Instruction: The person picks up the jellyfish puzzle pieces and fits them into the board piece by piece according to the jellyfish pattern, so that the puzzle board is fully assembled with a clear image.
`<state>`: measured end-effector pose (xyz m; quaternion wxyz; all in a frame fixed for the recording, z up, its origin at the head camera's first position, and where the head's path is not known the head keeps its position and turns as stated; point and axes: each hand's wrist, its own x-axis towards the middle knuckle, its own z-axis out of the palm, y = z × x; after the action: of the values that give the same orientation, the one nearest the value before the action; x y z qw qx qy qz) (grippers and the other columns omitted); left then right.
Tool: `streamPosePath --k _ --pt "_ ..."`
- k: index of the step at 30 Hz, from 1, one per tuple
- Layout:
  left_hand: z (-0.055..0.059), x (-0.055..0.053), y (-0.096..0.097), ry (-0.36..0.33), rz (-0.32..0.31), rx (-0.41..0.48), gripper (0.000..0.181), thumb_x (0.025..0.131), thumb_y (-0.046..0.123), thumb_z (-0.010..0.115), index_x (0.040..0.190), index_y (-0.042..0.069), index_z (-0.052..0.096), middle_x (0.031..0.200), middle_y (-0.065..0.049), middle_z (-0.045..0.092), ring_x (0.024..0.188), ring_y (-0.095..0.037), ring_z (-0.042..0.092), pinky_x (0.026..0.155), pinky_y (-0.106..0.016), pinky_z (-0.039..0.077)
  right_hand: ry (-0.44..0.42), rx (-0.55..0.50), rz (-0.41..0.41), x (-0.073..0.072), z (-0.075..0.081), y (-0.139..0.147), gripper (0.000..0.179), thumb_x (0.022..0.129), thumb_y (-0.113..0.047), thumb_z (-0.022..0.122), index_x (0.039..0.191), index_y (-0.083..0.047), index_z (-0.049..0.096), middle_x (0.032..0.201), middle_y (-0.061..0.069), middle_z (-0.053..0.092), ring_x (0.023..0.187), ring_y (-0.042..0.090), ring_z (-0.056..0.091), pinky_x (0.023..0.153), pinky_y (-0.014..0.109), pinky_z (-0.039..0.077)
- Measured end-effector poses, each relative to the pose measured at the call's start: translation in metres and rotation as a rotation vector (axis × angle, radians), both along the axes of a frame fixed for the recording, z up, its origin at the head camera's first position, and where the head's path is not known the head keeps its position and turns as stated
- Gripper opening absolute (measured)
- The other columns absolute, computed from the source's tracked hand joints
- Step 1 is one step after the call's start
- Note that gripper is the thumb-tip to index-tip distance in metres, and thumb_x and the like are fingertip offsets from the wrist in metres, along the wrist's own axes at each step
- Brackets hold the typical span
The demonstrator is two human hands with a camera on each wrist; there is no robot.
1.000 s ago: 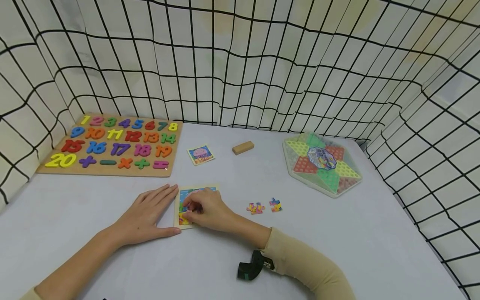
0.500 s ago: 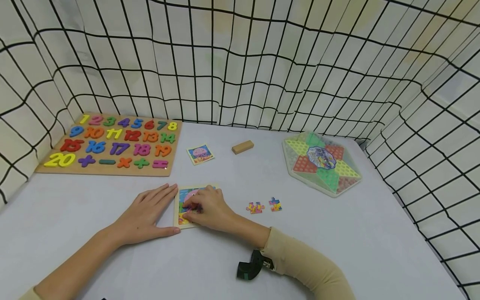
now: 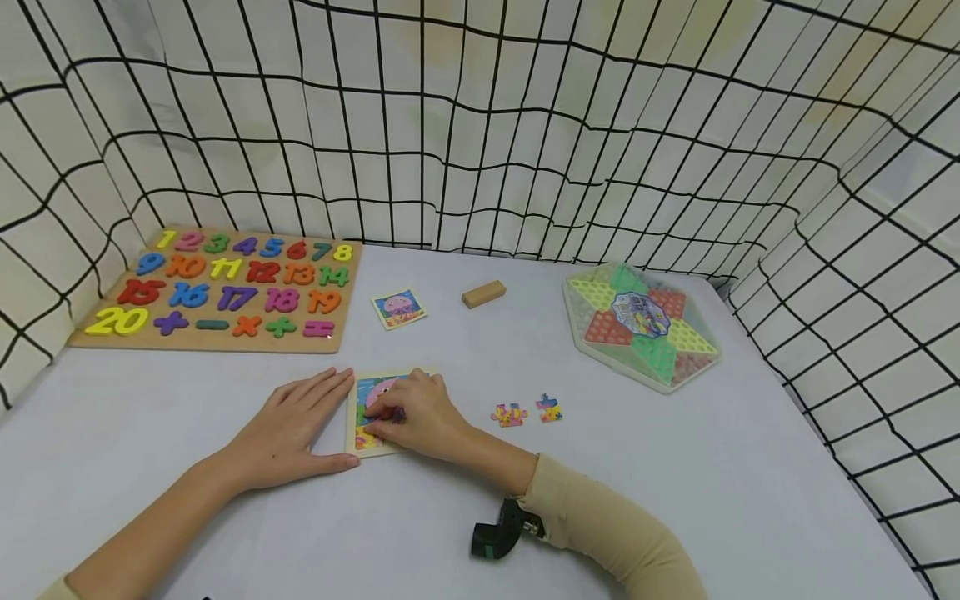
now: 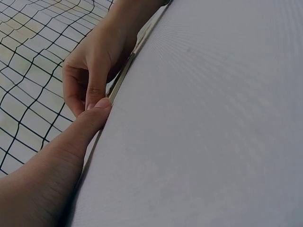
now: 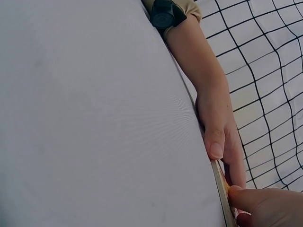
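Note:
A small jigsaw puzzle point(image 3: 367, 440) in a pale wooden frame lies on the white table in the head view. My left hand point(image 3: 288, 429) rests flat along its left side, with fingertips at the upper corner and thumb at the lower corner. My right hand point(image 3: 423, 417) is over the puzzle, thumb and forefinger pinching a piece down at the picture; the fingers hide most of that piece and the puzzle's right half. In the left wrist view, the left thumb point(image 4: 97, 113) touches the frame's edge. Two loose jigsaw pieces, one pink-yellow point(image 3: 509, 414) and one blue-yellow point(image 3: 550, 407), lie to the right.
A wooden number board point(image 3: 225, 340) lies at the back left. Behind the puzzle are a small picture card point(image 3: 399, 308) and a wooden block point(image 3: 483, 293). A hexagonal game board with a coloured star point(image 3: 642, 329) sits at the back right. Black netting point(image 3: 480, 171) surrounds the table.
The right hand shifts very slightly over the puzzle, and a bit more of the pink figure shows at the top. The left hand stays in place.

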<state>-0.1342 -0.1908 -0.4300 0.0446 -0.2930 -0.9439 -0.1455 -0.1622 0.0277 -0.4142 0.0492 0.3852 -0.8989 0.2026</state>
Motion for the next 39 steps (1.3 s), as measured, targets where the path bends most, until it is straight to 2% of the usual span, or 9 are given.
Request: streamPosePath --k 3,11,19,23,29,39 --pt "-0.001 0.001 0.000 0.013 -0.001 0.008 0.100 0.073 0.071 0.054 0.142 0.002 0.029 0.147 -0.013 0.027 0.134 -0.032 0.020 0.100 -0.053 0.019 -0.004 0.017 0.014 0.000 0.001 0.000 0.019 0.082 -0.039 0.067 0.095 -0.026 0.073 0.087 -0.016 0.060 0.079 0.002 0.042 0.068 0.021 0.027" --pt "-0.002 0.002 -0.001 -0.022 0.004 -0.004 0.101 0.074 0.071 0.053 0.143 0.003 0.026 0.148 -0.013 0.025 0.135 -0.032 0.018 0.101 -0.053 0.018 -0.054 0.029 0.087 -0.005 -0.001 0.005 0.020 0.084 -0.038 0.065 0.099 -0.026 0.072 0.090 -0.015 0.060 0.082 0.002 0.041 0.069 0.020 0.028" --pt "-0.002 0.004 -0.001 -0.005 0.004 0.007 0.101 0.073 0.071 0.054 0.142 0.002 0.028 0.147 -0.013 0.027 0.134 -0.032 0.019 0.101 -0.052 0.019 -0.055 0.026 0.163 -0.008 -0.002 0.010 0.023 0.086 -0.035 0.064 0.106 -0.025 0.070 0.092 -0.012 0.059 0.085 0.003 0.042 0.070 0.021 0.028" --pt "-0.002 0.003 -0.001 -0.022 0.008 -0.004 0.102 0.073 0.072 0.052 0.143 0.003 0.027 0.148 -0.012 0.025 0.135 -0.031 0.018 0.102 -0.052 0.018 -0.074 0.051 0.189 -0.010 0.000 0.013 0.024 0.087 -0.029 0.062 0.109 -0.025 0.069 0.092 -0.013 0.057 0.085 0.002 0.041 0.070 0.020 0.029" --pt "-0.001 0.001 -0.001 -0.033 0.005 -0.012 0.102 0.073 0.073 0.052 0.144 0.004 0.025 0.149 -0.012 0.024 0.136 -0.031 0.017 0.102 -0.052 0.017 -0.115 0.060 0.212 -0.016 0.003 0.016 0.030 0.084 -0.017 0.060 0.112 -0.023 0.068 0.093 -0.011 0.058 0.083 0.004 0.041 0.068 0.020 0.028" --pt "0.000 0.000 0.000 -0.031 0.007 -0.013 0.103 0.073 0.073 0.051 0.144 0.004 0.025 0.149 -0.012 0.023 0.136 -0.031 0.016 0.102 -0.052 0.017 -0.107 0.052 0.232 -0.020 0.004 0.014 0.026 0.086 -0.020 0.062 0.111 -0.020 0.068 0.094 -0.010 0.060 0.081 0.005 0.041 0.067 0.019 0.029"
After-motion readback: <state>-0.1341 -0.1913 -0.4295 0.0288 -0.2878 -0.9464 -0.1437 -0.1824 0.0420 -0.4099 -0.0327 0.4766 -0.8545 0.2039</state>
